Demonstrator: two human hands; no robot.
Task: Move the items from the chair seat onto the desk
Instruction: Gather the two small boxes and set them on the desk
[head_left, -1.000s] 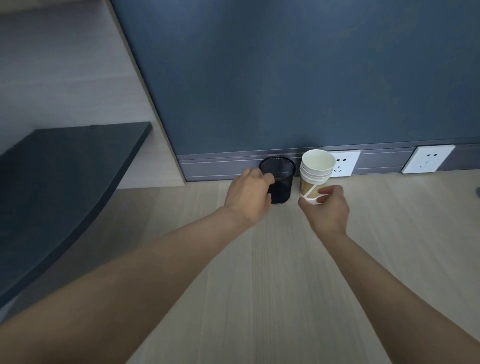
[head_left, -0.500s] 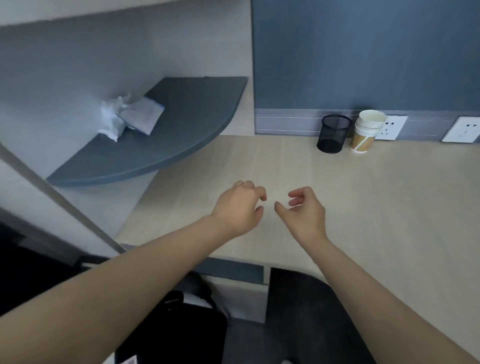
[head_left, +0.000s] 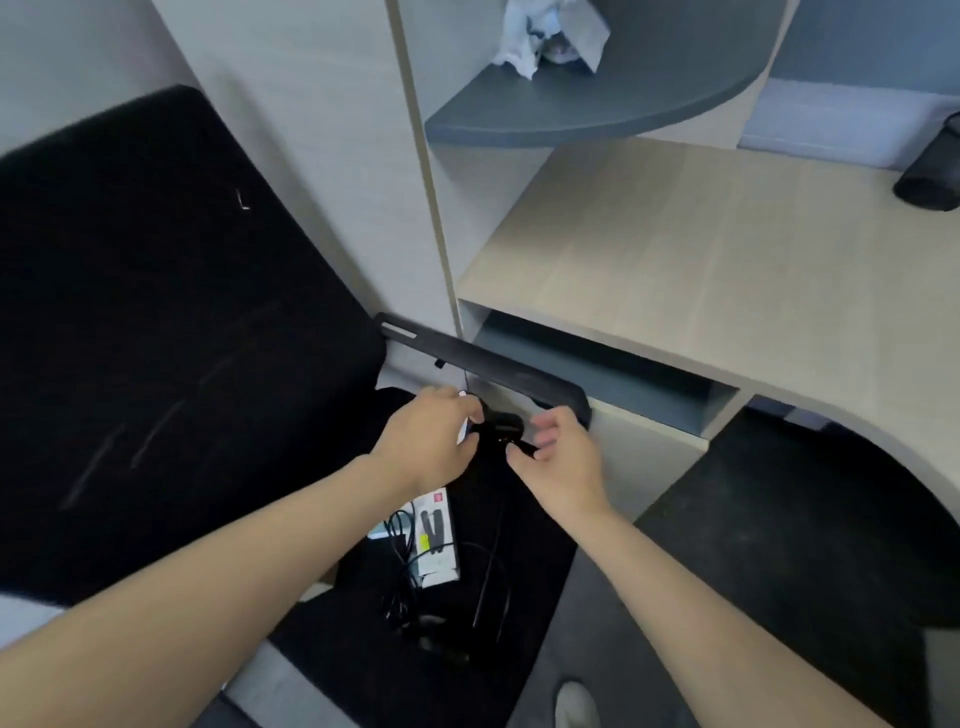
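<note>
On the black chair seat (head_left: 524, 545) lie a white box with a product picture (head_left: 435, 540), a tangle of black cables (head_left: 410, 592) and a small black object (head_left: 503, 422) at the seat's far edge. My left hand (head_left: 431, 441) curls its thumb and fingers round a small white item (head_left: 464, 428), mostly hidden by the hand. My right hand (head_left: 563, 457) reaches the black object with curved fingers, its thumb against a thin black part. The blur hides whether the right hand grips it. The light wooden desk (head_left: 701, 270) is at the upper right.
The chair's black backrest (head_left: 156, 322) fills the left, and its armrest (head_left: 483, 364) runs just beyond my hands. A black mesh pen holder (head_left: 930, 171) stands on the desk's far right. Crumpled tissue (head_left: 550, 36) lies on a grey corner shelf (head_left: 597, 98). Dark floor lies below.
My view has swung from the desk down and left to the chair. Both hands, which hovered loosely curled over the desk front, have dropped to the items on the seat.
</note>
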